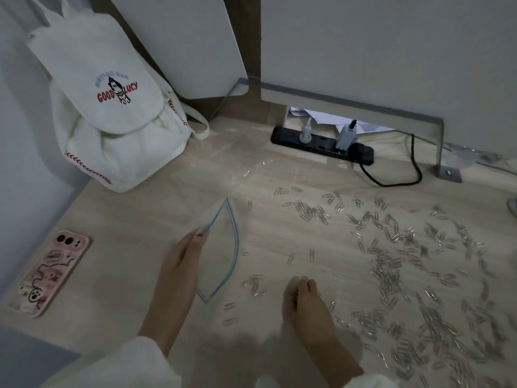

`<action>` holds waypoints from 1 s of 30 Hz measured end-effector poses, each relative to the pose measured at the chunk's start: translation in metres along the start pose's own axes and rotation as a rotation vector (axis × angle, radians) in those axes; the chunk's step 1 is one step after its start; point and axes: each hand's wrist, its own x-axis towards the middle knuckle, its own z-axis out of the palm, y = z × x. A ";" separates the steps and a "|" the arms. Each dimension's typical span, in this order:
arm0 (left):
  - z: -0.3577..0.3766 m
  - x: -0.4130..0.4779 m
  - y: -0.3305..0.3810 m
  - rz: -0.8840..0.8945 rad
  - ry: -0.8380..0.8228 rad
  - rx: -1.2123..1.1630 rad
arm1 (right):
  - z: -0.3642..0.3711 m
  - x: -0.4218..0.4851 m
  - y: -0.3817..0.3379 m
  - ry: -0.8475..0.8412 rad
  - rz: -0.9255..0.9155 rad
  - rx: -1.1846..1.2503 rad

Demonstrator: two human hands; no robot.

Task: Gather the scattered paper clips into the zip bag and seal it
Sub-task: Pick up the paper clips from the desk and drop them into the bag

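Right now the left hand (181,264) pinches one lip of the zip bag (221,247) at its blue seal strip, lifting the mouth into an open arch. The rest of the bag lies flat on the worktop (140,289), with its mouth between the two hands. The paper clips (391,264) lie scattered mostly across the right half of the worktop, with a few loose ones near the bag's opening. The right hand (303,301) is curled around a small bunch of them, just right of the mouth. To do this step well, it seems best to hold the lip high so the mouth gapes toward the right hand. The bunch should go fully past the seal strip before release. The far clips are better swept into piles than picked up singly. Any clip caught in the seal track could stop it closing.
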 end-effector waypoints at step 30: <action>0.004 0.000 -0.033 -0.122 -0.033 0.018 | 0.001 -0.009 -0.002 -0.118 0.090 0.140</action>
